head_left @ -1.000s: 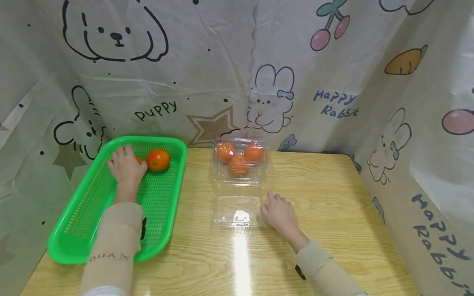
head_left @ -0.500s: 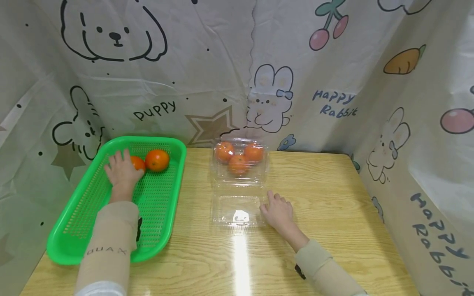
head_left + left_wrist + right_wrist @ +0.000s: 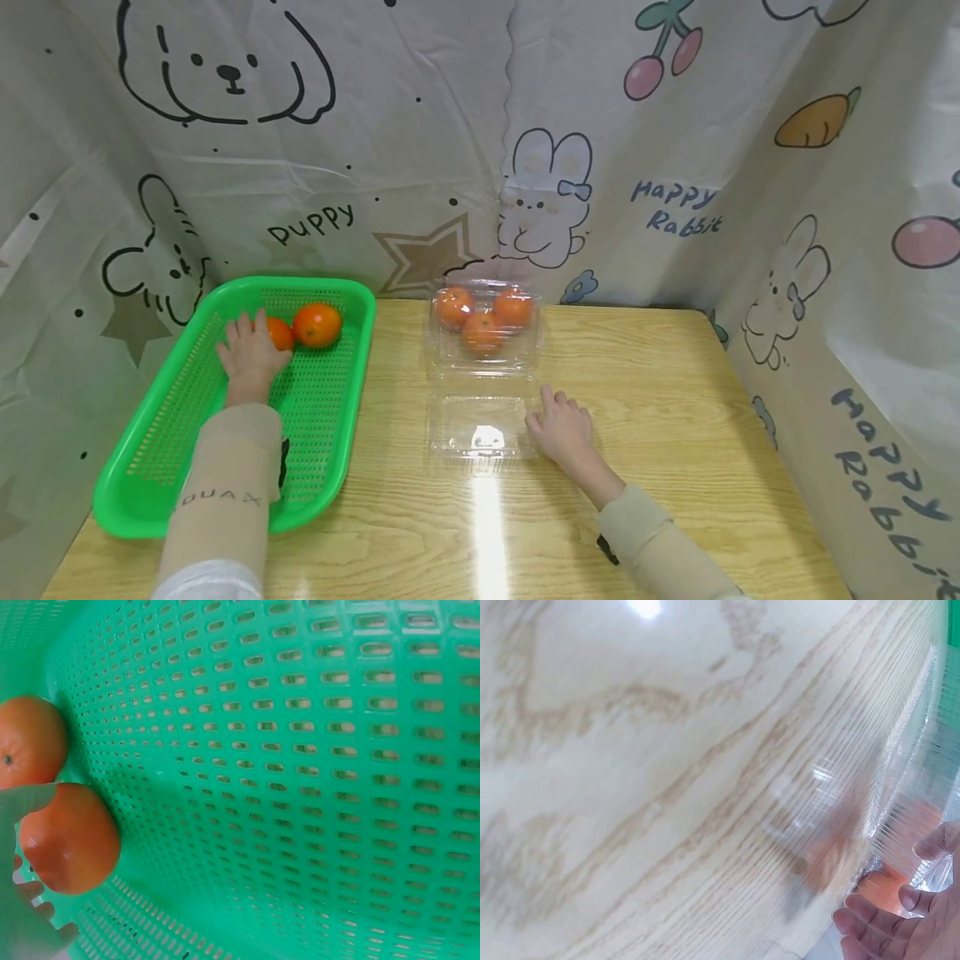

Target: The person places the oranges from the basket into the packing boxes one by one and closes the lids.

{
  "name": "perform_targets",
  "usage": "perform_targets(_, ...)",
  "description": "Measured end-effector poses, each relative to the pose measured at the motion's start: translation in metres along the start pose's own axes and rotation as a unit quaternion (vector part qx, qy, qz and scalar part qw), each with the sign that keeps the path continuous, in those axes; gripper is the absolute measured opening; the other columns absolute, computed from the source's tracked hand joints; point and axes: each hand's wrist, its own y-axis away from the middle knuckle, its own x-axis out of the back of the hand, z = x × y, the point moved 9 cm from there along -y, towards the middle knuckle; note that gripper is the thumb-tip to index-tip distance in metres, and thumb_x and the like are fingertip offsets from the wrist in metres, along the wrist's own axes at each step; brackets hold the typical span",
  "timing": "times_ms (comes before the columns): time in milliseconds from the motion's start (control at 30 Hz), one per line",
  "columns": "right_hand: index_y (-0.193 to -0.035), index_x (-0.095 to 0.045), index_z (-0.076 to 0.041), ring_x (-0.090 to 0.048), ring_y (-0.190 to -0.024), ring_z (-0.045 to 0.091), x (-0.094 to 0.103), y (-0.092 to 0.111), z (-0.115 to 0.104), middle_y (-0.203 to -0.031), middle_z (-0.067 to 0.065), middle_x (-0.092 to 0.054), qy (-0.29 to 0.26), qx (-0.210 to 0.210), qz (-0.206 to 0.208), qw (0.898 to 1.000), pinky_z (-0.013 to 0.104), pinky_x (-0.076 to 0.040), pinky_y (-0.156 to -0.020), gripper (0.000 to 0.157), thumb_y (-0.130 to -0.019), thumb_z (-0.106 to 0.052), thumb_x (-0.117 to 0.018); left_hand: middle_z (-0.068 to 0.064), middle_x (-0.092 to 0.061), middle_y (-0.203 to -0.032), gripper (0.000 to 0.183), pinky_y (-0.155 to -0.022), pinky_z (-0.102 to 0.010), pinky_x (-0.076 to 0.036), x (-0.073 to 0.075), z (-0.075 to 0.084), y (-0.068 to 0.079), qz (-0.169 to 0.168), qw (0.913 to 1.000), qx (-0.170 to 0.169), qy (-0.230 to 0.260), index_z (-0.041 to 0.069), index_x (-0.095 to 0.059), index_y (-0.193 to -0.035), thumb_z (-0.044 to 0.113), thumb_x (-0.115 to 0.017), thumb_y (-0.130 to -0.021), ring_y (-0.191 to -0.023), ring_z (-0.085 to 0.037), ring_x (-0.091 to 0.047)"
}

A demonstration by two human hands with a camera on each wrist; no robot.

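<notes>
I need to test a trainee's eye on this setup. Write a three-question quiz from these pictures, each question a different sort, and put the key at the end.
1. Count: how many orange fruits sit in the clear plastic container?
2. True or false: the left hand is in the green basket.
3. Multiple choice: which of these is nearest the right hand?
A. the far rim of the green basket
B. the printed star on the backdrop
C. the near half of the container

Key: 1. Three. 2. True. 3. C.
</notes>
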Motion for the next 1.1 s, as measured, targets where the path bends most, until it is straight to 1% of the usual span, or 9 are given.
perform_targets(200, -0.105, -0.046, -0.009, -0.053, -0.07, 0.027, 0.0001, -0.0007, -0.0002, -0.086, 0.01, -0.054, -0.002, -0.002, 0.0, 1.0, 0.038, -0.042, -0.061, 0.031, -0.086, -0.033, -0.047, -0.037, -0.008, -0.139, 0.086, -0.095, -0.07, -0.014, -0.0062, -0.0053, -0.0026, -0.004, 0.9999, 0.013, 0.007, -0.005, -0.007, -0.142, 0.024, -0.061, -0.082, -0.127, -0.055, -0.005)
perform_targets(300, -0.104, -0.046, -0.008, -0.053, -0.069, 0.027, 0.0009, -0.0009, -0.0003, -0.085, 0.01, -0.054, -0.004, -0.002, 0.003, 1.0, 0.038, -0.041, -0.061, 0.031, -0.086, -0.033, -0.047, -0.038, -0.01, -0.138, 0.085, -0.093, -0.07, -0.017, -0.0075, -0.005, -0.0021, -0.006, 0.9998, 0.017, 0.009, -0.006, -0.007, -0.141, 0.024, -0.061, -0.082, -0.125, -0.055, -0.008)
perform_targets(333, -0.104, -0.046, -0.008, -0.053, -0.069, 0.027, 0.0011, -0.0009, -0.0003, -0.084, 0.01, -0.054, -0.004, -0.001, 0.004, 1.0, 0.039, -0.041, -0.06, 0.031, -0.085, -0.033, -0.047, -0.038, -0.009, -0.137, 0.084, -0.093, -0.069, -0.017, -0.0055, -0.0018, 0.001, -0.008, 0.9997, 0.021, 0.01, -0.007, -0.007, -0.141, 0.023, -0.06, -0.082, -0.125, -0.055, -0.008)
perform_targets(600, -0.105, -0.045, -0.008, -0.053, -0.07, 0.028, 0.001, -0.0007, -0.0003, -0.084, 0.01, -0.054, -0.002, -0.001, 0.002, 1.0, 0.039, -0.042, -0.061, 0.032, -0.086, -0.034, -0.047, -0.038, -0.014, -0.134, 0.077, -0.09, -0.067, -0.022, -0.0049, -0.0006, 0.0035, 0.004, 0.9994, 0.027, 0.019, -0.007, -0.01, -0.138, 0.018, -0.058, -0.083, -0.12, -0.055, -0.016)
perform_targets(800, -0.106, -0.046, -0.008, -0.053, -0.07, 0.027, -0.0002, -0.0005, 0.0007, -0.084, 0.01, -0.054, -0.003, -0.004, 0.004, 1.0, 0.039, -0.042, -0.062, 0.033, -0.085, -0.034, -0.047, -0.038, -0.015, -0.133, 0.076, -0.091, -0.068, -0.021, -0.0069, -0.0021, 0.0034, 0.005, 0.999, 0.035, 0.027, -0.006, -0.011, -0.137, 0.017, -0.059, -0.083, -0.119, -0.055, -0.017)
perform_targets(967, -0.107, -0.046, -0.008, -0.053, -0.07, 0.027, -0.0021, -0.0005, 0.0015, -0.084, 0.01, -0.054, -0.004, -0.007, 0.001, 1.0, 0.039, -0.042, -0.062, 0.034, -0.085, -0.034, -0.047, -0.038, -0.017, -0.131, 0.074, -0.089, -0.066, -0.025, -0.0071, -0.0028, 0.004, 0.009, 0.9988, 0.041, 0.027, -0.008, -0.013, -0.135, 0.017, -0.059, -0.083, -0.117, -0.055, -0.019)
perform_targets(1100, -0.108, -0.046, -0.009, -0.053, -0.07, 0.027, -0.0025, -0.0007, 0.0009, -0.085, 0.009, -0.054, -0.005, -0.006, -0.001, 1.0, 0.039, -0.043, -0.063, 0.034, -0.086, -0.035, -0.047, -0.038, -0.017, -0.13, 0.073, -0.089, -0.065, -0.028, -0.0065, -0.0037, 0.0047, 0.018, 0.9982, 0.045, 0.034, -0.009, -0.014, -0.134, 0.016, -0.06, -0.083, -0.117, -0.055, -0.02)
